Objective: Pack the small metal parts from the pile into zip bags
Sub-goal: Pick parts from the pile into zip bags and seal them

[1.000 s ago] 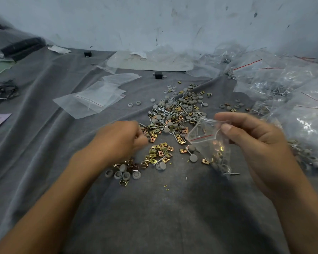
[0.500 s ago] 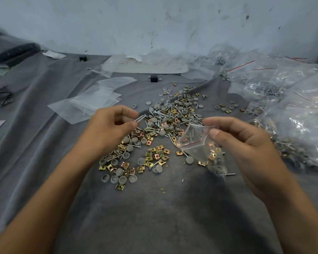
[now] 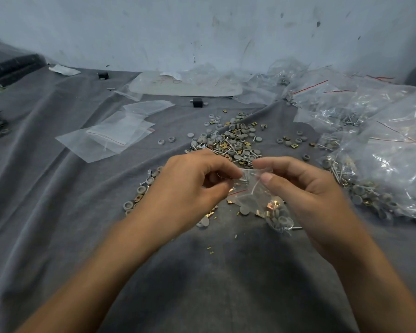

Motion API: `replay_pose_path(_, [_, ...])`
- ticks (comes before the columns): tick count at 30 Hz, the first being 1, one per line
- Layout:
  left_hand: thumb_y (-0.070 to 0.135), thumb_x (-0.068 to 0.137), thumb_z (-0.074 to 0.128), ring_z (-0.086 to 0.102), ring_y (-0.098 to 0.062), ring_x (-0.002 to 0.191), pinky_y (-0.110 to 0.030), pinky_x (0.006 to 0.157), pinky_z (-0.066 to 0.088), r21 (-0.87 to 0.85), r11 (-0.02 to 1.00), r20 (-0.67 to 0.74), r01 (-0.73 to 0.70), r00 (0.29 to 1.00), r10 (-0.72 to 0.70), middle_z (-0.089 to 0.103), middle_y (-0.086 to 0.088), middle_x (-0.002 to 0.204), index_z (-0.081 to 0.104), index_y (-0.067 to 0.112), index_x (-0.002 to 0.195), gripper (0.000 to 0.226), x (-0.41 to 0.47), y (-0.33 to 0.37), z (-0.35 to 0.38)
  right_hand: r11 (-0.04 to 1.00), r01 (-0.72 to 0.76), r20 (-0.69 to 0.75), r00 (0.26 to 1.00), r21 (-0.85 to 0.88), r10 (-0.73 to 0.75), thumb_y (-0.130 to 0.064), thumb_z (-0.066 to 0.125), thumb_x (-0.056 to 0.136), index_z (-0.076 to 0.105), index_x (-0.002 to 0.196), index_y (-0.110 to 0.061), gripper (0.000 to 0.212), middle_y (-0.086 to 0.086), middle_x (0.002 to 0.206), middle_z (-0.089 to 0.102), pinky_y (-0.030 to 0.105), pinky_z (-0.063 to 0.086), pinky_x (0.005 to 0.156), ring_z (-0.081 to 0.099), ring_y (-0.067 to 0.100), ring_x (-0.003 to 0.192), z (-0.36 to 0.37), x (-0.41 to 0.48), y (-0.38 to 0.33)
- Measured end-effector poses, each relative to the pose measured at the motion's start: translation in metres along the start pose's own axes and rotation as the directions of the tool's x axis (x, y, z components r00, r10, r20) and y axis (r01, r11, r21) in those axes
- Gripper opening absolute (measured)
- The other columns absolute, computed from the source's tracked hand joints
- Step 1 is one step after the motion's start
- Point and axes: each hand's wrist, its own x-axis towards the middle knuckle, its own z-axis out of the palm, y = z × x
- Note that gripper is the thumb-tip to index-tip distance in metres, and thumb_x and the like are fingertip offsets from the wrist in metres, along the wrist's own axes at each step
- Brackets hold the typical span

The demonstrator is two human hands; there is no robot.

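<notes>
Closely, left hand pinches screw beside right hand's zip bag.

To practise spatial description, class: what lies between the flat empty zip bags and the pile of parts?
Head view: three loose grey caps on the cloth, between empty zip bags and pile.

makeshift packing workshop, grey cloth over the worktop, scuffed pale wall behind, loose metal parts heaped, empty zip bags, filled bags piled at right
</notes>
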Motion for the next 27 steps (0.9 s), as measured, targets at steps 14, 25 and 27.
replay_pose_path(14, [0.021,0.087,0.079,0.071,0.003,0.081,-0.027,0.076,0.059,-0.162,0.986,-0.040,0.040,0.998,-0.047,0.075,0.019,0.087,0.075,0.031,0.101,0.018,0.000,0.001,0.002,0.999,0.005,0.009,1.000,-0.040,-0.004,-0.027,0.068,0.092,0.077,0.109,-0.035,0.021,-0.005,0.098,0.077,0.017,0.053,0.079,0.070,0.007,0.092,-0.001,0.001,0.004])
replay_pose_path(25, [0.037,0.090,0.067,0.058,0.002,0.064,-0.019,0.056,0.043,-0.025,0.989,0.055,0.149,0.988,-0.148,0.067,0.021,0.080,0.069,0.035,0.091,0.003,0.007,-0.026,-0.036,0.999,0.028,-0.083,0.996,-0.015,-0.030,-0.014,0.068,0.095,0.079,0.105,-0.030,0.022,0.007,0.094,0.074,0.022,0.052,0.076,0.063,0.010,0.082,-0.009,0.001,0.000])
replay_pose_path(27, [0.040,0.089,0.067,0.058,0.008,0.068,-0.018,0.060,0.041,0.218,0.960,0.238,0.177,0.944,-0.228,0.064,0.025,0.075,0.068,0.037,0.086,0.005,0.003,-0.035,-0.031,1.000,0.030,-0.092,0.995,-0.008,-0.031,-0.013,0.068,0.095,0.079,0.104,-0.030,0.023,0.002,0.090,0.074,0.019,0.052,0.077,0.063,0.006,0.081,-0.009,0.002,0.000])
